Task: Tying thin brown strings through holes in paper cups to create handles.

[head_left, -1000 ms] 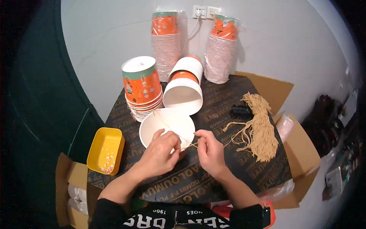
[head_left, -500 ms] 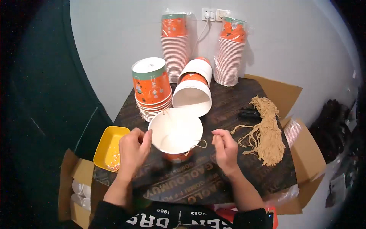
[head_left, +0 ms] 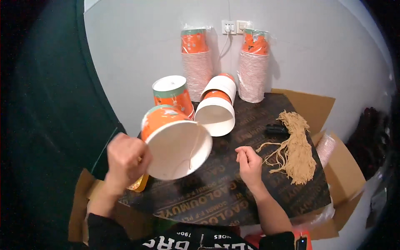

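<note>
My left hand (head_left: pixel 126 160) is closed at the side of an orange and green paper bucket (head_left: pixel 164 121), which is lifted and tipped with its white mouth toward me. A thin tan cord hangs across the bucket's opening. My right hand (head_left: pixel 250 164) hovers over the table's right half, fingers curled in; whether anything sits inside them is hidden. To its right lies a bundle of tan cords (head_left: pixel 298 156). Behind the lifted bucket an upside-down stack of matching buckets (head_left: pixel 170 89) stands partly covered. Beside that, more buckets (head_left: pixel 216 114) lie nested on their side.
Two tall plastic-wrapped bucket stacks (head_left: pixel 196 68) (head_left: pixel 253 71) stand against the wall. A black object (head_left: pixel 276 129) lies by the cords on the dark printed table (head_left: pixel 221 183). A yellow tray (head_left: pixel 139 184) shows behind my left wrist. Open cardboard boxes (head_left: pixel 339 166) flank the table.
My left hand has raised the bucket off the table, moved it left and tipped its mouth toward me. My right hand stays curled in nearly the same place. The view has shifted slightly.
</note>
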Demonstrator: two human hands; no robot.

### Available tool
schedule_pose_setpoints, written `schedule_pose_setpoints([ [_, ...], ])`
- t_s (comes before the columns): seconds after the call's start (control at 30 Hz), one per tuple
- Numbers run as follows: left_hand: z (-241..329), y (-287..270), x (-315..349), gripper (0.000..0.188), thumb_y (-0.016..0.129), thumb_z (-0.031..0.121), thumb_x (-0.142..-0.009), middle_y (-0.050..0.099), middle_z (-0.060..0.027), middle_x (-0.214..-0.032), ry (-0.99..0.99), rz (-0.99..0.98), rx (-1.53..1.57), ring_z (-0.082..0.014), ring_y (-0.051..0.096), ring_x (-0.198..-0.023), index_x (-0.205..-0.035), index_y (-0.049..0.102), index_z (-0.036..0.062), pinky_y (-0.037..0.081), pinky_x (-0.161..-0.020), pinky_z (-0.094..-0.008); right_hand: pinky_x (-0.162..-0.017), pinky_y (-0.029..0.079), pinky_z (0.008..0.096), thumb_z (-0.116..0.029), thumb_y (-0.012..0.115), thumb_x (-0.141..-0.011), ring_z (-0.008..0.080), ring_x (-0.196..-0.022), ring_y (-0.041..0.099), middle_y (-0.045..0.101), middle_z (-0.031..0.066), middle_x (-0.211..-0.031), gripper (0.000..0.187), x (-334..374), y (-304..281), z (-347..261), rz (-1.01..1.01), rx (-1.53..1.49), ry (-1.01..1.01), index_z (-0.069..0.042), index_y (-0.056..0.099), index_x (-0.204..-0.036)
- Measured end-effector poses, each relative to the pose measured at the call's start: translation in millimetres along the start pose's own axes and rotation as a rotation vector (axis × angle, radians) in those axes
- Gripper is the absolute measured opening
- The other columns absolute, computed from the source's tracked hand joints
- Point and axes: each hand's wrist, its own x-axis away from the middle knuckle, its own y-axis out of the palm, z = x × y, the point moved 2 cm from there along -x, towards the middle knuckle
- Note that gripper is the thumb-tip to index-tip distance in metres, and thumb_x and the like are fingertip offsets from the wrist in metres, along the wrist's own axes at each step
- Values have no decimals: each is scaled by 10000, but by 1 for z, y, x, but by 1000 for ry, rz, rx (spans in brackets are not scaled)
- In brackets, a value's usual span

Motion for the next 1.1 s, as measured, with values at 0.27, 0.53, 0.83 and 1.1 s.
schedule_pose_setpoints([
  [0.27,-141,11,-41,55,606,71,-749,611,-117,-594,-23,-192,-807,-242,626,-573,-695,618,69,468,-628,-387,-532,390,223,-41,514,-933,67,-597,500,554,18,-656,124,2,9,-2,-29,-15,-15,30,616,-926],
  [0.53,-162,83,-109,39,603,137,-779,634,-37,-605,118,-484,-967,-185,638,-586,-778,639,122,425,-604,-405,-535,418,236,-41,525,-923,75,-586,522,566,23,-645,115,8,11,-6,-75,-25,21,24,619,-909],
  [0.83,-88,154,-147,189,538,209,-861,648,-85,-695,457,-595,-957,-217,608,-652,-827,664,72,388,-825,-478,-530,442,266,-26,537,-903,122,-579,570,592,69,-650,98,7,10,-10,-60,70,-128,14,626,-901],
  [1.1,-60,195,-124,230,535,234,-865,663,-43,-723,511,-704,-965,-243,625,-757,-801,730,129,378,-828,-538,-529,448,278,-12,537,-898,155,-571,578,606,99,-689,96,8,7,-10,-82,80,-201,15,629,-898],
])
